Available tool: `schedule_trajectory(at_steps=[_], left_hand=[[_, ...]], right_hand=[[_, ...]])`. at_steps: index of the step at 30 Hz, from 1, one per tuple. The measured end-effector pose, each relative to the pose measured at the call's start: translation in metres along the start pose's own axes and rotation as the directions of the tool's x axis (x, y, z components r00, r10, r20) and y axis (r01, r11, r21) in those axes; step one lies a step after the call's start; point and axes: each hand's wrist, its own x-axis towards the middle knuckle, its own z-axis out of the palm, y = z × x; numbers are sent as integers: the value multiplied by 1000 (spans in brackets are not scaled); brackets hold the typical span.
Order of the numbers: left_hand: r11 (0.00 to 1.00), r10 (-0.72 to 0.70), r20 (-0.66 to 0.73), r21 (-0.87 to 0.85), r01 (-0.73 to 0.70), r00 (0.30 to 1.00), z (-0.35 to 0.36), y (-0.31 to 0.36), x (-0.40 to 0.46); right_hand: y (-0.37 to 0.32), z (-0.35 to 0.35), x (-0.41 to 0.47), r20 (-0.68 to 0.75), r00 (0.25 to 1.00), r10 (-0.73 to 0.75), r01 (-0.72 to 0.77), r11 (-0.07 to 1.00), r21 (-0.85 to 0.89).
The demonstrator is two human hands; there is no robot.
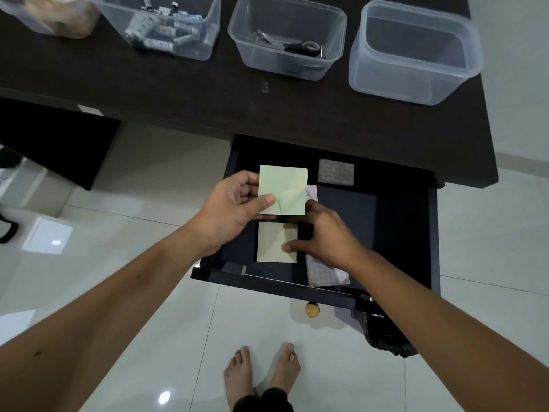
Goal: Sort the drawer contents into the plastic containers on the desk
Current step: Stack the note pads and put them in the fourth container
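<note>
The dark drawer (416, 233) is pulled open below the desk. My left hand (231, 212) holds a pale green sticky-note pad (282, 188) by its left edge, lifted above the drawer. A second, cream sticky-note pad (273, 242) lies flat in the drawer; my right hand (323, 236) rests on its right edge with thumb and fingers around it. Patterned sheets (325, 276) lie under my right hand, and a small patterned packet (336, 172) sits at the drawer's back. An empty clear container (413, 52) stands at the desk's right end.
Along the dark desk (178, 93) stand three more clear containers: one with scissors (288, 40), one with batteries (166, 25), one with tape rolls (56, 16). A round wooden knob (312, 310) sticks out of the drawer front. My bare feet (261, 373) stand on white tiles.
</note>
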Motion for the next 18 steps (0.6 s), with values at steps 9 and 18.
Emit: schedule_trajectory(at_steps=[9,18], left_hand=[[995,51,12,-81,-50,999,-1,-5,3],[997,81,23,-21,-80,996,2,-6,4]], right_hand=[[2,-12,-13,55,998,35,-44,983,176],[16,-61,-44,-115,970,212,-88,752,653]])
